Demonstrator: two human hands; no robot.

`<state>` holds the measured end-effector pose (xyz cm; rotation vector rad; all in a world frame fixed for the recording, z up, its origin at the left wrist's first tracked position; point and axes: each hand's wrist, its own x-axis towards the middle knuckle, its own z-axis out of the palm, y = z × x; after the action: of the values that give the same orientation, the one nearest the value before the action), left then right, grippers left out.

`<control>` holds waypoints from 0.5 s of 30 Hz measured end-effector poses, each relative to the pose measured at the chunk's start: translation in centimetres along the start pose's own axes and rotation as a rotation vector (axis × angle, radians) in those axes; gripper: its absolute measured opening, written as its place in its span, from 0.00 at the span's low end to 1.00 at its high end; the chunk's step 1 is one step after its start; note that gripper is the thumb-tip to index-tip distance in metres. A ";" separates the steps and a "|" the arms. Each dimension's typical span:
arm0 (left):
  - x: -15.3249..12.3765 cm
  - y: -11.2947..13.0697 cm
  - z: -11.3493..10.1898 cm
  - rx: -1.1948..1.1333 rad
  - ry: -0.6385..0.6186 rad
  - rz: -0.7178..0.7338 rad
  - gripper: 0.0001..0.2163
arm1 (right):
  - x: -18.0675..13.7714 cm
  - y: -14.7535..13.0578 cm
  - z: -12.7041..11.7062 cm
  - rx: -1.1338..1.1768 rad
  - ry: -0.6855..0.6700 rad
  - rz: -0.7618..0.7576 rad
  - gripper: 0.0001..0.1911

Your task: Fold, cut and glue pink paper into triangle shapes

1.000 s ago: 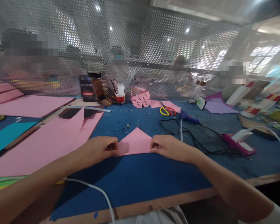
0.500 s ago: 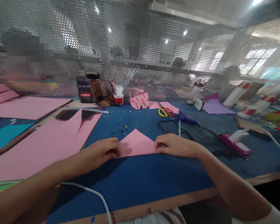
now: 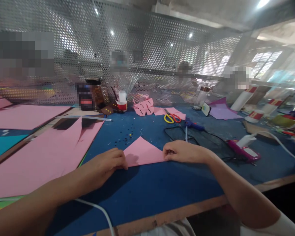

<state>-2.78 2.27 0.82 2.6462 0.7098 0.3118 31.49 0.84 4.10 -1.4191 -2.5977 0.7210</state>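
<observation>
A pink paper folded to a triangle [image 3: 143,152] lies on the blue tabletop, its peak pointing away from me and its long edge towards me. My left hand [image 3: 113,161] is closed at the paper's left corner, fingertips bent down on it. At the right corner, my right hand [image 3: 178,151] pinches the paper with curled fingers. Both corners are hidden under the fingers. Just beyond the peak, small dark bits [image 3: 125,135] are scattered. Scissors [image 3: 172,118] with yellow and red handles lie past my right hand, near a blue glue gun [image 3: 194,124].
Large pink sheets [image 3: 46,147] cover the left side. A pink cut-out with dark dots [image 3: 144,107] and a red-and-white cup [image 3: 122,105] stand before the perforated metal screen [image 3: 157,42]. A magenta device [image 3: 244,151] lies right. A white cable [image 3: 100,208] crosses the front edge.
The view has shifted slightly, moving the background a little left. My left hand's fingers have flattened somewhat over the left corner. My right hand keeps its place on the folded paper.
</observation>
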 end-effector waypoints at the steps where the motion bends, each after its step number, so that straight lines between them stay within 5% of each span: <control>1: 0.0 0.1 0.1 0.026 0.007 0.013 0.17 | 0.0 0.0 0.0 0.001 -0.001 0.002 0.06; 10: -0.2 1.3 0.9 0.230 0.012 0.014 0.30 | 0.0 0.0 -0.1 0.003 -0.025 0.022 0.07; 15: -0.2 1.9 1.0 0.297 0.021 0.019 0.25 | 0.1 0.1 -0.1 -0.002 -0.021 0.013 0.07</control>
<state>-1.80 0.39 0.71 2.9341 0.7916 0.2567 31.50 0.99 4.14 -1.4386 -2.6075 0.7400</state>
